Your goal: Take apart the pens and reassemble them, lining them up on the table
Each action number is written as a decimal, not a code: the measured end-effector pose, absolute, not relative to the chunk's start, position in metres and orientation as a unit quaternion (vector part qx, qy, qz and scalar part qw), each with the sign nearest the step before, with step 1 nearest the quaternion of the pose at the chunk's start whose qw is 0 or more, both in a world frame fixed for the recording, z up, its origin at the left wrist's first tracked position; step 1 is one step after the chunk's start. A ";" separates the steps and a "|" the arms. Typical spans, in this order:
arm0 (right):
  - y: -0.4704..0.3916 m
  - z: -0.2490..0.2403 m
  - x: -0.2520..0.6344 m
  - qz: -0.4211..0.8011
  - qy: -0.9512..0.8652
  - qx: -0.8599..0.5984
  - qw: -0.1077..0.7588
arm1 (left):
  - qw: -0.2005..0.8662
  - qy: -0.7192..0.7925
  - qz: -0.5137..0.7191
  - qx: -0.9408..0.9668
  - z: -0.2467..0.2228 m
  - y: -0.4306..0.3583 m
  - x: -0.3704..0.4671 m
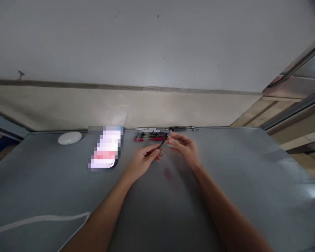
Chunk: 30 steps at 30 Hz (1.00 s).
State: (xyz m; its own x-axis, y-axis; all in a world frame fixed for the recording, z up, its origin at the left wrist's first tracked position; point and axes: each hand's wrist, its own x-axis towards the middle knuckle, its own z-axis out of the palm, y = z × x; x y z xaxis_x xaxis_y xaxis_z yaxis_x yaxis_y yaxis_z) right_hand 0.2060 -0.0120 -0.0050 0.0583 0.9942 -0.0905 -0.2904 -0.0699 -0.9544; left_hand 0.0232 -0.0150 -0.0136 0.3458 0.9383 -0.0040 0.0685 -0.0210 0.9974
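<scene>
A slim black pen (162, 142) slants up to the right between my two hands, above the grey tabletop. My left hand (146, 157) pinches its lower end. Around the upper end close the fingertips of my right hand (185, 147), near a shiny tip. Behind the hands, along the wall, lie several pens: white pens (149, 130), black pens (153, 135) and a red pen (138, 139). Another group of dark pens (183, 128) rests against the wall behind my right hand, which partly hides the row.
A phone (107, 147) with a blurred-out lit screen leans or lies left of my hands. Farther left sits a white rounded case (69, 138). A white strip (39, 218) crosses the grey table (238, 175) at lower left. The pale wall (186, 108) bounds the back.
</scene>
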 end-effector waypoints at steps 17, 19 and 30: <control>0.019 0.011 0.248 0.064 -0.808 -0.554 0.192 | 0.623 0.418 0.421 0.510 -0.018 -0.008 0.015; 0.020 0.014 0.244 0.014 -0.823 -0.553 0.130 | 0.622 0.420 0.420 0.511 -0.019 -0.008 0.015; 0.024 0.014 0.236 -0.054 -0.837 -0.545 0.018 | 0.632 0.408 0.435 0.494 -0.018 -0.009 0.018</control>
